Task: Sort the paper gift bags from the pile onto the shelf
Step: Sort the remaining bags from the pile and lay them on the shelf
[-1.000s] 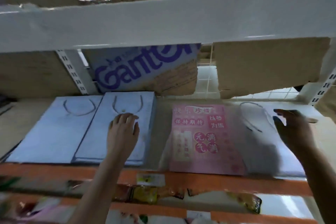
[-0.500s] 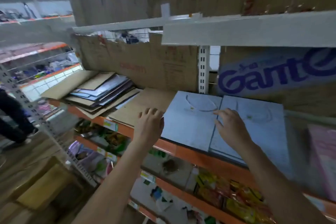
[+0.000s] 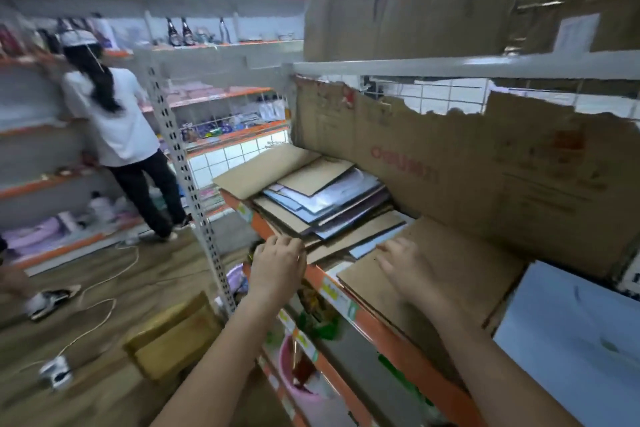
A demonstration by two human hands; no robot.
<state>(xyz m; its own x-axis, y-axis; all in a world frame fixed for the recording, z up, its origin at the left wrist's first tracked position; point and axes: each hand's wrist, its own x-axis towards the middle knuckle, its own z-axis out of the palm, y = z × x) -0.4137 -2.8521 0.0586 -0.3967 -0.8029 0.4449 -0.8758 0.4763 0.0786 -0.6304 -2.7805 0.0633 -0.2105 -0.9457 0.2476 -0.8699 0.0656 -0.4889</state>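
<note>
A loose pile [image 3: 322,198] of flat paper gift bags, brown, pale blue and lilac, lies on the shelf with the orange front edge [image 3: 391,340]. My left hand [image 3: 277,263] reaches the pile's near corner, fingers curled at the edges of the lowest bags; whether it grips one I cannot tell. My right hand [image 3: 412,270] rests palm down, fingers spread, on a brown flat bag [image 3: 460,270] just right of the pile. A pale blue bag [image 3: 571,336] with a cord handle lies flat further right.
Torn cardboard [image 3: 485,166] lines the back of the shelf, under a white upper shelf rail [image 3: 485,66]. A white perforated upright [image 3: 187,184] stands left of the pile. Another person [image 3: 114,128] stands at the left shelves. Cables, a cardboard box [image 3: 173,340] and a charger lie on the floor.
The view has swung left from the sorted blue and pink bags to the pile. Both hands left the blue bags and moved left to the pile and the brown bag.
</note>
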